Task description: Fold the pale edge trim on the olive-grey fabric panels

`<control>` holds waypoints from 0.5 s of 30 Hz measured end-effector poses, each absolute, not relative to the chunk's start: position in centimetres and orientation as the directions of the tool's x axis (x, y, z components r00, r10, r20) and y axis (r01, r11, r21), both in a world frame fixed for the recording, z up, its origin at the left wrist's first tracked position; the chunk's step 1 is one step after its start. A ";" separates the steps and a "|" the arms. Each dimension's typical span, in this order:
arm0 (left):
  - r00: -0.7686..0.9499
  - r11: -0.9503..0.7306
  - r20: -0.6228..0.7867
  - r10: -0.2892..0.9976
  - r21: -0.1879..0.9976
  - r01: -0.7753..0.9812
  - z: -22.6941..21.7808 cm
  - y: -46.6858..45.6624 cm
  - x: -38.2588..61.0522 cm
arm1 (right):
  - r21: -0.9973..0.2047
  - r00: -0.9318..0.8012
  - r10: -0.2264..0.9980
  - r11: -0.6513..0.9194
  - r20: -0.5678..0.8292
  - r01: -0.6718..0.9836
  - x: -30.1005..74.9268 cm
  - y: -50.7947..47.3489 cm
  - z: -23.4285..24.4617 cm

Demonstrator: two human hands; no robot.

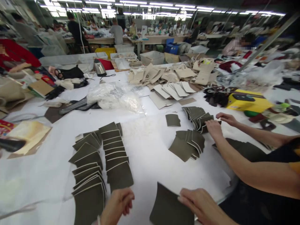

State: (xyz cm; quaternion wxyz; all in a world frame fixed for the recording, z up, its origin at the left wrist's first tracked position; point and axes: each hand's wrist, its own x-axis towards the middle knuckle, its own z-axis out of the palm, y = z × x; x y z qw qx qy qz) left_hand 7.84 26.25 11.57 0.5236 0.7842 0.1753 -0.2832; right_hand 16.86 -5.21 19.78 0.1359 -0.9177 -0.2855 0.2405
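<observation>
Olive-grey cut pieces lay spread over a white worktable [150, 150] on a busy factory floor.
At the lower left of the frame, two overlapping rows of cut pieces [100, 159] ran toward the bottom edge. Just to their right, the person's left hand [117, 204] hung loosely curled with nothing seen in it. Right of it at the bottom centre lay a single olive-grey piece [170, 207]. The right hand [201, 206] gripped this piece by its right edge, thumb on top. Above, at the upper centre, sat a crumpled clear plastic bag [112, 97]. Farther right, a small pile [187, 145] lay below a fanned stack [197, 115]. A co-worker's two hands [214, 128] rested on that stack. A yellow box [248, 101] stood at the upper right.
</observation>
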 end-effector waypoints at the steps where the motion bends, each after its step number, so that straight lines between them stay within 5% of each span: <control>1: 0.824 -0.524 -0.557 0.109 0.672 0.523 10.6 27.5 8.7 | -0.228 0.791 0.500 -0.865 -0.352 0.446 18.2 -5.9 19.9; 4: 0.880 -0.794 -0.271 0.391 0.384 0.471 7.7 30.9 10.6 | 0.114 0.941 0.246 -0.954 -0.231 0.278 22.1 -8.4 20.2; 9: 0.896 -0.915 -0.230 0.379 0.048 0.400 4.1 32.6 11.2 | 0.268 0.987 0.152 -0.950 -0.056 0.161 27.1 -10.1 19.2; 15: 0.877 -0.907 -0.377 0.297 0.177 0.383 3.8 32.2 11.9 | 0.238 0.980 0.198 -0.950 -0.036 0.201 28.4 -5.1 13.6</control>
